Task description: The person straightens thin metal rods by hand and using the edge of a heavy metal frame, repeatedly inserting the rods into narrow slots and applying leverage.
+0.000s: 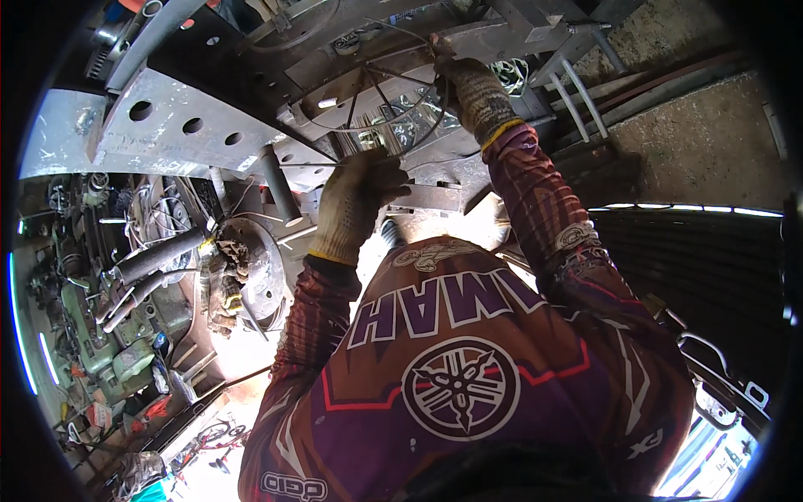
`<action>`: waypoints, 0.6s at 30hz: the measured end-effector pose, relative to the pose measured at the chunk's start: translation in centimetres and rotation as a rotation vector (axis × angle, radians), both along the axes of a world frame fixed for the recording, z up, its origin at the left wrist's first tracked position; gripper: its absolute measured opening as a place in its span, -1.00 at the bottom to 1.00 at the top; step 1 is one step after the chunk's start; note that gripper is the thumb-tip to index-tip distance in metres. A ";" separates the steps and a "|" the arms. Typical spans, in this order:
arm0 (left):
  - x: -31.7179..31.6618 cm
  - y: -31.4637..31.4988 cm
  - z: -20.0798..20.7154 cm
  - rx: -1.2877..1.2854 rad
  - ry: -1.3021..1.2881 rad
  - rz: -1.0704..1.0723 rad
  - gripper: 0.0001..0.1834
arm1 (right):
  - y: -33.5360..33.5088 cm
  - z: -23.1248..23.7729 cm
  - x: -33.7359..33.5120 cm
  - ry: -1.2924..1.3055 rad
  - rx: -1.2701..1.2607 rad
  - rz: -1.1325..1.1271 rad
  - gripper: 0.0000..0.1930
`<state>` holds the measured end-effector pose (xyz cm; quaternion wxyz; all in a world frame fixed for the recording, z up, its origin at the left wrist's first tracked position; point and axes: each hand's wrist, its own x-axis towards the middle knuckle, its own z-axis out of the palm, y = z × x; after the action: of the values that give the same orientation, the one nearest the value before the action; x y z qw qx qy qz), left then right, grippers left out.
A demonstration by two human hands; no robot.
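Note:
A round frame of thin metal rod [381, 94], with a hoop and several spokes, is between my two gloved hands above the steel bench. My left hand [355, 201], in a pale knitted glove with a yellow cuff edge, has its fingers curled at the near-left side of the hoop. Higher and farther right, my right hand [477, 96] in a matching, dirtier glove closes on the hoop's right side. Its fingertips are partly hidden behind the rod and glove. Beneath the frame, a bundle of thin rods [381, 136] shows through.
A grey steel beam with round holes [180, 117] runs along the left. Below it stand a steel pipe [278, 186] and a round plate [266, 280] with worn gloves [219, 289] on it. Green machinery [100, 335] fills the far left. Metal legs [579, 100] stick out at right.

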<state>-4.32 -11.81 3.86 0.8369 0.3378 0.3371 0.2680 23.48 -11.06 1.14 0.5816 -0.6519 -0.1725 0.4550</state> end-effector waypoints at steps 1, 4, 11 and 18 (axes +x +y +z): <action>0.3 0.1 0.2 -0.035 0.013 0.014 -0.31 | 0.1 0.0 0.0 -0.017 -0.003 0.002 -0.73; -0.1 1.7 -0.8 0.033 0.020 0.065 -0.28 | 0.1 0.7 -0.7 0.000 0.000 -0.021 -0.71; 0.1 0.8 -1.3 0.068 0.056 0.101 -0.32 | -5.1 -2.7 -6.2 0.604 0.518 0.178 -0.38; 0.7 0.2 -0.9 -0.021 0.016 0.135 -0.36 | -5.2 -2.9 -6.2 0.549 0.512 0.230 -0.34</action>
<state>-3.63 -11.62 2.92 0.8177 0.3077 0.3685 0.3175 17.30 -16.21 -1.74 0.6952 -0.3161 -0.1902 0.6169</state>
